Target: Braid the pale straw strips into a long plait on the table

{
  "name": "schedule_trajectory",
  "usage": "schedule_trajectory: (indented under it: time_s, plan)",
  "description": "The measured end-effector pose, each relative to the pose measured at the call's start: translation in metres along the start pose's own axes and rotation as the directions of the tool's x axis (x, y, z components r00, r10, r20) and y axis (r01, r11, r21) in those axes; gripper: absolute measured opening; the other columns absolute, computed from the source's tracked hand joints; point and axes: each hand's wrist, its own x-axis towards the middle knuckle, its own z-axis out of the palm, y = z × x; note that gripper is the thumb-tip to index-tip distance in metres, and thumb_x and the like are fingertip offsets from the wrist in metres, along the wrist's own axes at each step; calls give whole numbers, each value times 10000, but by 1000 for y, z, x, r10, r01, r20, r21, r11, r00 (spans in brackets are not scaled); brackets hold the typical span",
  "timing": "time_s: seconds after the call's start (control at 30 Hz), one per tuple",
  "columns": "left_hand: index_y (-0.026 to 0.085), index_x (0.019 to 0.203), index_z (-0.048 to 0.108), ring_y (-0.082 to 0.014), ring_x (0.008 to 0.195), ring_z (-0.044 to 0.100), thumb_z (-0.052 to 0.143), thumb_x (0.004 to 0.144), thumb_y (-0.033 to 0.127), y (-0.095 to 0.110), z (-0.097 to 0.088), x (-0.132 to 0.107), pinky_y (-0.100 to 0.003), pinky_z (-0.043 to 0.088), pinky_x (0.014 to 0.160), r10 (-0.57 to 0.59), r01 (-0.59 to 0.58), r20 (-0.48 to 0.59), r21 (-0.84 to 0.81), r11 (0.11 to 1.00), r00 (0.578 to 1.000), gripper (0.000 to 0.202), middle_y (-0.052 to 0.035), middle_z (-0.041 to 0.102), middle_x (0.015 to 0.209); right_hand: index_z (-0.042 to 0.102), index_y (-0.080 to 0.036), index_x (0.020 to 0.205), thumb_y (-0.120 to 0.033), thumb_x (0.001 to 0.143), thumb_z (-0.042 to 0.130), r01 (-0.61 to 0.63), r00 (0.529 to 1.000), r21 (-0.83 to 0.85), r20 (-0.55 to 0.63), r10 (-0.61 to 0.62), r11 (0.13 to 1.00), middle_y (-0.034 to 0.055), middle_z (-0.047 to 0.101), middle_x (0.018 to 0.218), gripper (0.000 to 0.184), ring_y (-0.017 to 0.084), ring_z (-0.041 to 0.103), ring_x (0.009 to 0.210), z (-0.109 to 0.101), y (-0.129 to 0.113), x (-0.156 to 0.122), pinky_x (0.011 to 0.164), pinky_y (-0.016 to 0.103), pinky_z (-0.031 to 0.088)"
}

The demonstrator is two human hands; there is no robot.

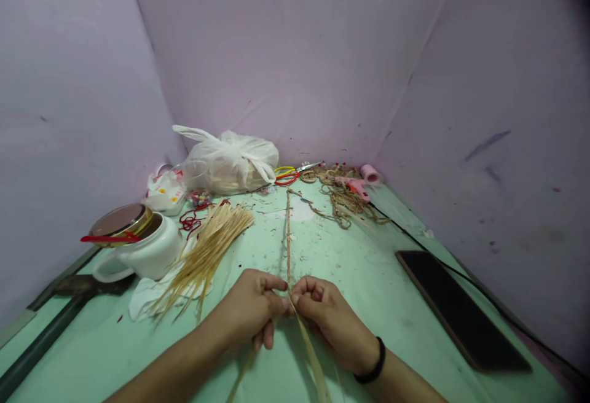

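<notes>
Lilac walls [295, 65] enclosed a green table [369, 286]. Near its front edge, the left hand [255, 300] and right hand [325, 312] pinched a thin cord [288, 237], stretched straight toward the back edge, likely for tension; a straw bundle [214, 244] lay leftward, probably for reach.

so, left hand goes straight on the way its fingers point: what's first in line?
The twisted cord, right at the left hand's fingertips, then probably the right hand's fingers; exact contact and depth are hard to judge.
</notes>
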Motion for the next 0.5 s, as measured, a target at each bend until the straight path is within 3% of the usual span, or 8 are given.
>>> schedule_trajectory:
  time_s: [0.1, 0.2, 0.37, 0.5]
  plan:
    - [112, 685, 581, -93, 297, 386, 518, 572, 326, -5, 5, 4, -207, 226, 328, -48, 56, 131, -57, 997, 990, 250, 2, 507, 456, 482, -148, 658, -258, 631, 563, 55, 998, -86, 17, -54, 995, -37, 504, 509, 139, 43, 308, 413, -2, 1, 2, 414, 183, 197]
    - [140, 473, 489, -50, 295, 268, 521, 529, 271, -11, 7, 10, -197, 150, 346, -3, 3, 40, -6, 1000, 999, 146, 50, 356, 337, 489, -141, 628, -216, 642, 551, 152, 988, -227, 31, -149, 962, -16, 520, 548, 98, 62, 386, 480, -4, 3, 5, 462, 181, 271]
    - [152, 391, 404, -36, 384, 177, 478, 488, 182, -18, 8, 17, -218, 109, 393, 97, -97, -3, 32, 995, 995, 126, 72, 243, 352, 534, -137, 611, -203, 657, 525, 224, 970, -471, 23, -242, 853, -27, 466, 519, 81, 78, 378, 504, -8, 1, 2, 470, 192, 274]
    - [153, 371, 396, -40, 385, 187, 436, 485, 150, -19, 12, 17, -219, 123, 397, 118, -116, -21, 85, 990, 993, 121, 67, 244, 359, 497, -137, 518, -197, 634, 501, 103, 994, -472, 21, -106, 876, -32, 429, 467, 131, 65, 344, 456, -9, -4, -4, 444, 192, 259]
